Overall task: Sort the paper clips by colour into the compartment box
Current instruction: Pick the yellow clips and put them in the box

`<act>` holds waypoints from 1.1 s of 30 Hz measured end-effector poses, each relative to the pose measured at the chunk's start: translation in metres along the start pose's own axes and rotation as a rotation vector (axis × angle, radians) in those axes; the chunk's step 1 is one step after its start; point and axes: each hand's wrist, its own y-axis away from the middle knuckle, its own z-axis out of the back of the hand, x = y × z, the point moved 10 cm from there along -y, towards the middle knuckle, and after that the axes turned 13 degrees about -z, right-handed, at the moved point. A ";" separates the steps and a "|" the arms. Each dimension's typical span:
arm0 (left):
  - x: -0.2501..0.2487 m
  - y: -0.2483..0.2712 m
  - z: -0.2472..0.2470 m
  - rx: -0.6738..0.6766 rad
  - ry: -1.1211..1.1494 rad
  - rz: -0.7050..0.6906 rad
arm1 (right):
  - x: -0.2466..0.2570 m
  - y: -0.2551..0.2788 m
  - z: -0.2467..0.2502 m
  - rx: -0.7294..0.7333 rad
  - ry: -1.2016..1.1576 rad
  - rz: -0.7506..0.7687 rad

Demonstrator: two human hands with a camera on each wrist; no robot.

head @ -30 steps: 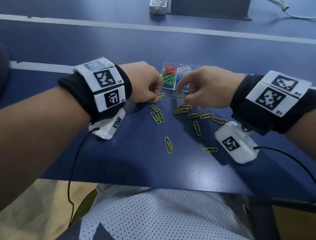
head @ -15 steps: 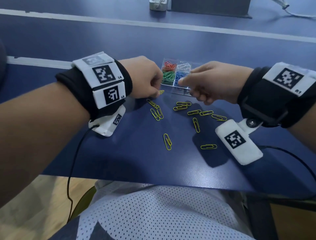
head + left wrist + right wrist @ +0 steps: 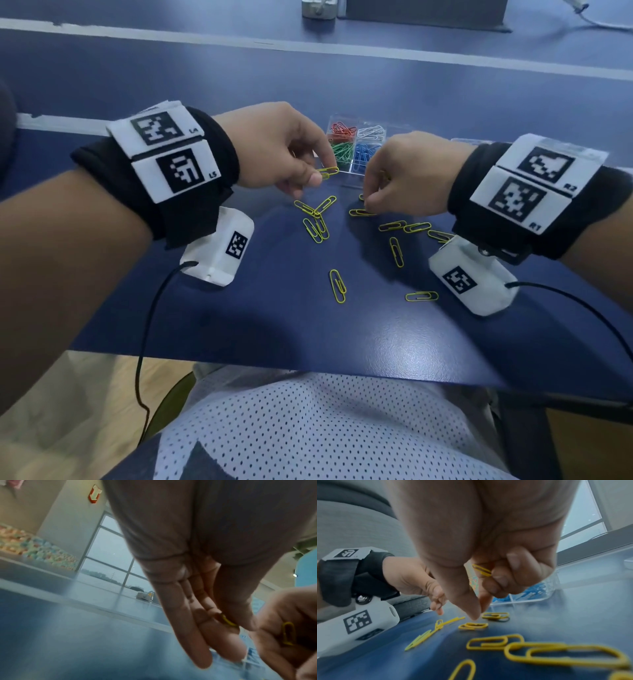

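Note:
A clear compartment box (image 3: 356, 123) holds red, white, green and blue clips in separate cells. Several yellow paper clips (image 3: 337, 286) lie loose on the blue table in front of it. My left hand (image 3: 322, 171) pinches one yellow clip (image 3: 331, 170) between thumb and forefinger, just above the table and left of the box; that clip (image 3: 227, 620) also shows in the left wrist view. My right hand (image 3: 371, 202) keeps a yellow clip (image 3: 482, 570) tucked in its curled fingers, while thumb and forefinger reach down to another clip (image 3: 473, 626) on the table.
The blue table (image 3: 239, 342) ends at a front edge close to my body. A white line (image 3: 445, 56) crosses it farther back. A small white device (image 3: 318, 8) and a dark block (image 3: 424, 13) stand at the far edge. Cables trail from both wrist cameras.
My right hand rose toward the box, then came back down to the loose clips. My left hand has lifted a yellow clip off the table.

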 end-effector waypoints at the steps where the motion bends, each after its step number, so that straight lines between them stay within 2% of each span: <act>1: 0.000 0.001 0.000 -0.005 0.033 0.002 | -0.002 0.000 0.001 -0.002 -0.012 -0.003; 7: 0.010 0.005 -0.006 -0.034 0.299 0.120 | -0.005 0.002 0.003 -0.054 -0.013 0.013; 12: 0.010 0.009 -0.022 0.048 0.436 0.207 | -0.006 0.004 0.006 -0.090 -0.020 0.005; 14: 0.013 0.006 -0.020 0.036 0.373 0.181 | -0.006 0.005 0.004 -0.095 -0.002 0.008; 19: 0.011 0.006 -0.012 0.042 0.026 0.123 | -0.008 0.006 0.000 -0.017 -0.045 -0.030; 24: 0.016 0.008 -0.010 0.007 -0.058 0.177 | -0.014 0.004 -0.008 0.210 -0.475 -0.106; 27: 0.014 0.008 -0.013 0.070 -0.146 0.156 | -0.014 0.002 -0.012 0.278 -0.604 -0.083; 30: 0.009 0.007 -0.013 0.105 -0.212 0.122 | -0.013 0.000 -0.015 0.282 -0.562 -0.071; 33: 0.001 0.005 -0.011 0.091 -0.339 0.079 | -0.009 0.004 -0.011 0.206 -0.423 -0.047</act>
